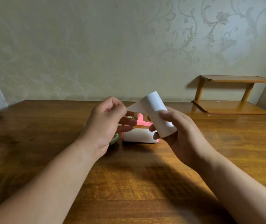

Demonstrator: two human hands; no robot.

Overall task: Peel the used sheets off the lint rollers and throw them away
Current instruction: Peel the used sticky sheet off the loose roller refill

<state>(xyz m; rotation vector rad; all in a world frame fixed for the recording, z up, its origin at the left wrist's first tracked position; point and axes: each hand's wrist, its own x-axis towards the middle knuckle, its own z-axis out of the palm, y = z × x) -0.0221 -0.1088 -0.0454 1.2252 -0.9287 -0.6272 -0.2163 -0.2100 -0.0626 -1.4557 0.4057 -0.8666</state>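
Note:
My right hand [176, 131] grips a white lint roll [157, 110], tilted with its top end pointing up and left, held above the table. A thin translucent sheet [135, 108] is partly peeled from the roll toward the left, and my left hand [109, 122] pinches its free edge between thumb and forefinger. Below the hands, a pink-handled lint roller [138, 135] with a white roll lies on the wooden table [48, 126]. A pale green object [114, 139] peeks out from under my left wrist, mostly hidden.
A small two-tier wooden shelf [229, 94] stands at the back right of the table against the patterned wall. A dark gap shows past the table's left rear corner.

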